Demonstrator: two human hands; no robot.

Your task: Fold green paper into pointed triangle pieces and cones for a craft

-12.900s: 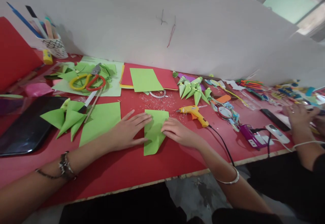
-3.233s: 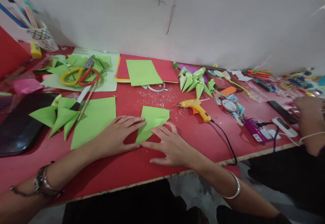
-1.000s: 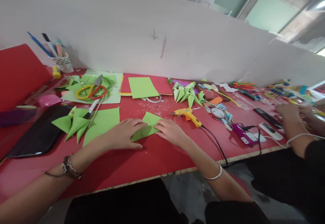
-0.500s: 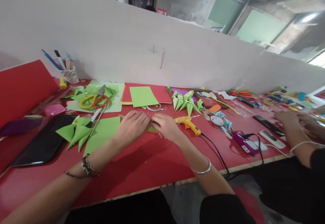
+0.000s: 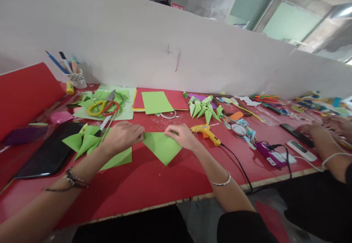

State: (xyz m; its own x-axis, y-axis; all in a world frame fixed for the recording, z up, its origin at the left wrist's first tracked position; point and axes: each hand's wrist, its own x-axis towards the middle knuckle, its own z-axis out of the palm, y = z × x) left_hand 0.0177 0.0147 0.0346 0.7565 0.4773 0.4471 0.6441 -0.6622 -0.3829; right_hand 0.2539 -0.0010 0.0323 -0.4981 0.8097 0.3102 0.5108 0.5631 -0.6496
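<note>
A piece of green paper (image 5: 162,149) is stretched between my hands, one corner pointing down toward me. My left hand (image 5: 125,136) is closed on its left end, and my right hand (image 5: 180,134) pinches its upper edge near the right. Under my left wrist lies another green sheet (image 5: 121,159). Just right of my right hand rests a yellow glue gun (image 5: 207,133). Folded green paper leaves (image 5: 85,140) sit to the left, close to scissors (image 5: 103,108) with yellow and orange handles.
A black tablet-like slab (image 5: 49,151) lies at left, with a pen cup (image 5: 77,79) behind. Green paper cones (image 5: 205,110) stand near the wall. A purple power strip (image 5: 268,155) and its cable are at right, where a co-worker's hands (image 5: 312,131) are busy.
My hands have moved apart, the left one going leftward. The green paper, mostly hidden under my fingers before, now shows spread between them.
</note>
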